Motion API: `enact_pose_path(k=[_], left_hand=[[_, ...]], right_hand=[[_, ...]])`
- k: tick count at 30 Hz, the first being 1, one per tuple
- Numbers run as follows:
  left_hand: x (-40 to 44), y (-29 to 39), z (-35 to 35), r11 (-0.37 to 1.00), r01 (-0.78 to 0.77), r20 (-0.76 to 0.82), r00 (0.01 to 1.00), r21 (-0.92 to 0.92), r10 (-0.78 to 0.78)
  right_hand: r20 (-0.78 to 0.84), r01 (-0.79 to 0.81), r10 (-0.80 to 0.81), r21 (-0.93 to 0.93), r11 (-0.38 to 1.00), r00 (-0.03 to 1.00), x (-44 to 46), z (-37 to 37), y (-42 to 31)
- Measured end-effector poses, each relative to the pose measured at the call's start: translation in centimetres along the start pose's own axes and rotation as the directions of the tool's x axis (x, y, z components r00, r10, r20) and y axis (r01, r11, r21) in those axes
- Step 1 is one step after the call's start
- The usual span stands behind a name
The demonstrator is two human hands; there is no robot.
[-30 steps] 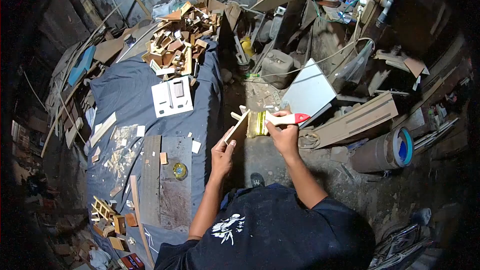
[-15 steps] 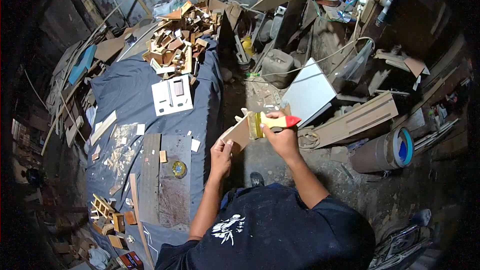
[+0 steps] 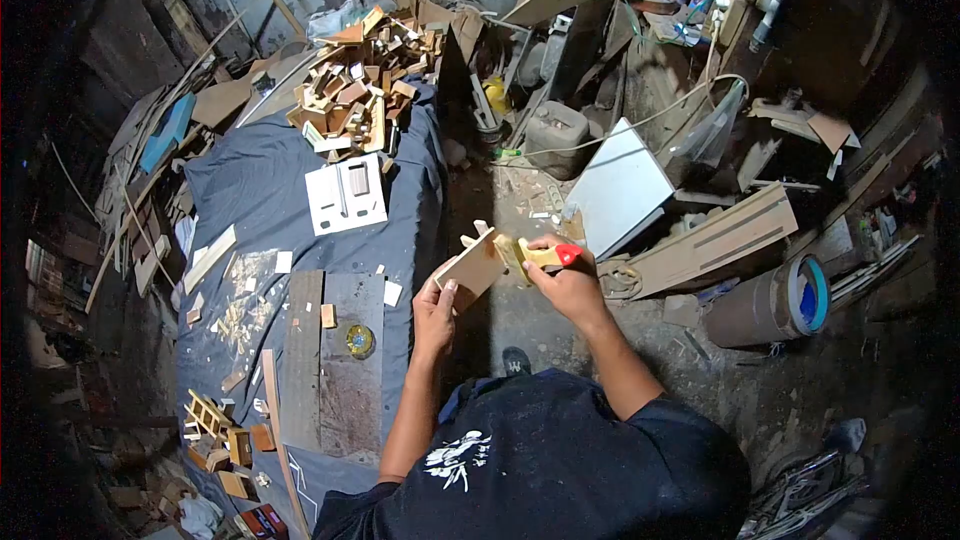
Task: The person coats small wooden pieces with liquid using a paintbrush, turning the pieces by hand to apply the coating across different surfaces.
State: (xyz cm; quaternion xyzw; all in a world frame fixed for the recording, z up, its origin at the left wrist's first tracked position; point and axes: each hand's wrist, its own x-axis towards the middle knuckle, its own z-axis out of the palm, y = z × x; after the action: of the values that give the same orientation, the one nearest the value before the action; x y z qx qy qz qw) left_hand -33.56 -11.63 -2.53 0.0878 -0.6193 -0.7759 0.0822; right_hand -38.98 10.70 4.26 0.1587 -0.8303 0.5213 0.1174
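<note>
My left hand (image 3: 433,312) grips a small flat wooden board (image 3: 466,274) by its lower left side, thumb on the near face. A darker patch shows near the board's upper right corner. Light wooden bits stick out behind its top edge; my fingers behind it are hidden. In my right hand (image 3: 570,288) is a wide paintbrush (image 3: 541,258) with a yellow handle and a red end. Its bristles point left, close beside the board's right edge; whether they touch it I cannot tell.
To my left, a dark cloth-covered table (image 3: 258,165) carries a pile of wooden pieces (image 3: 350,90), a white panel (image 3: 345,195) and a small round container (image 3: 359,341). A bucket (image 3: 755,302) and leaning boards (image 3: 700,240) stand on the right. Beyond is a grey jerrycan (image 3: 556,138).
The paintbrush has turned and shifted off the board's face to its right edge. My left hand has tilted the board, so more of its face shows.
</note>
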Motion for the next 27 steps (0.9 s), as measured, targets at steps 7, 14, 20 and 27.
enact_pose_path(k=[7,14,20,27], left_hand=[[-0.1,0.9,0.3,0.998,0.056,-0.017,0.998,0.021,-0.056],[1.3,-0.8,-1.4,0.977,0.02,-0.087,0.995,-0.214,-0.039],[0.8,0.0,0.0,0.982,0.014,-0.035,0.999,-0.189,-0.021],[1.0,-1.2,-0.8,0.981,0.035,-0.113,0.992,-0.19,-0.057]], right_hand=[[-0.082,0.105,-0.096,0.118,0.987,0.992,0.2,-0.4,-0.5],[0.13,-0.046,0.052,-0.048,0.998,0.99,-0.1,-2.2,-0.8],[-0.018,0.05,-0.048,0.104,0.993,0.999,0.1,-0.9,-1.0],[0.153,0.019,-0.018,-0.004,1.0,0.988,-0.5,-1.9,-0.3]])
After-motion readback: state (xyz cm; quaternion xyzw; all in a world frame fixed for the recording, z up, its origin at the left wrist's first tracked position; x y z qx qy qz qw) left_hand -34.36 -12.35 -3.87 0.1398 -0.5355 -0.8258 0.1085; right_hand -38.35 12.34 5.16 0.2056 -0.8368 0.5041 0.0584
